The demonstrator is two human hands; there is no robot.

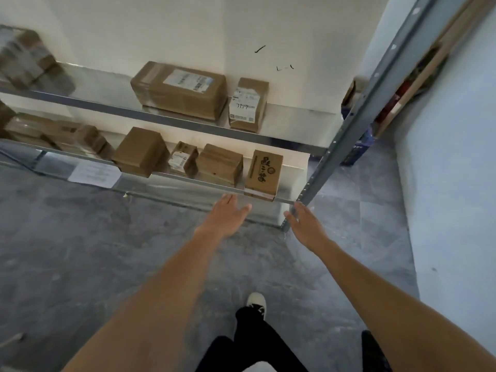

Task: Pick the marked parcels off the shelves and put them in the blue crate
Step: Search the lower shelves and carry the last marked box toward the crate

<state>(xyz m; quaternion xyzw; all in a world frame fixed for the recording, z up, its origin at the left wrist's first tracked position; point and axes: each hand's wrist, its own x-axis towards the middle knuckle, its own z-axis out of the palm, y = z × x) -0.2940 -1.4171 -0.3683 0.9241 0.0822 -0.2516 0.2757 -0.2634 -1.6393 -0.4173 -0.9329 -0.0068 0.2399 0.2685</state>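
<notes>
Left hand (228, 213): reached toward the lower shelf (188, 181), fingers straight and spread, holding nothing, just short of its front edge.
Right hand (304, 224): open flat, fingers extended and empty, beside the grey upright (357, 124).
Printed parcel (264, 171): stood at the lower shelf's right end, overhanging the front edge, between both hands.
Upper shelf (161, 118): carried two labelled parcels.
</notes>
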